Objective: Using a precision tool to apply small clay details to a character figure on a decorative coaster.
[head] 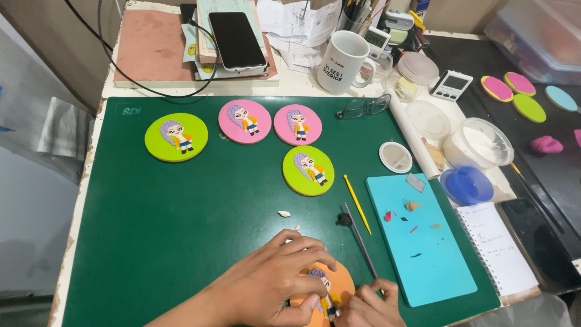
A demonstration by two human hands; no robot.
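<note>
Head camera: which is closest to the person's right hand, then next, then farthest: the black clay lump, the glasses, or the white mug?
From the right hand:
1. Black clay lump, just above the hand on the green mat.
2. Glasses, much farther up, at the mat's top edge.
3. White mug, beyond the glasses, off the mat.

White surface [91, 169] under a green mat [181, 230], four figure discs [308, 171] on the mat, orange disc [342, 284], yellow stick [357, 203], purple stick [360, 237], blue board [433, 260], glasses [363, 108], mug [342, 62], notebook [496, 248]
</note>
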